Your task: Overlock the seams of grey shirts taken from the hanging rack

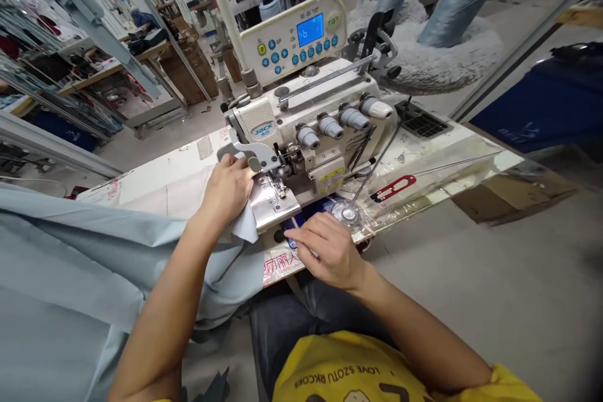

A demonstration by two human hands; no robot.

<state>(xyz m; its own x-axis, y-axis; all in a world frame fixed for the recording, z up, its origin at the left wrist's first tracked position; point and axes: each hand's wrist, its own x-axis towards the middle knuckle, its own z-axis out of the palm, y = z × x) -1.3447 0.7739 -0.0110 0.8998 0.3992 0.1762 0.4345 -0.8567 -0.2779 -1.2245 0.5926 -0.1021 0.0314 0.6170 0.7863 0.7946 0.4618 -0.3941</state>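
Note:
A white overlock sewing machine [306, 113] with a lit control panel stands in front of me. My left hand [228, 188] is at the left of its needle area, fingers bent over the edge of a light blue fabric [245, 223]. That fabric's corner lies against the metal sewing plate [276, 201], and the rest spreads to the left and hangs toward my lap. In front of the plate, my right hand [330, 248] is closed, index finger and thumb pointing left. Whatever is between those fingers, if anything, is hidden.
Red thread snips [393, 188] lie on the table [277, 267] to the right of the machine. A clear round disc [347, 212] sits behind my right hand. Fluffy grey padding [438, 56] with wrapped tubes stands behind the machine. Cardboard [513, 191] juts beyond the right edge.

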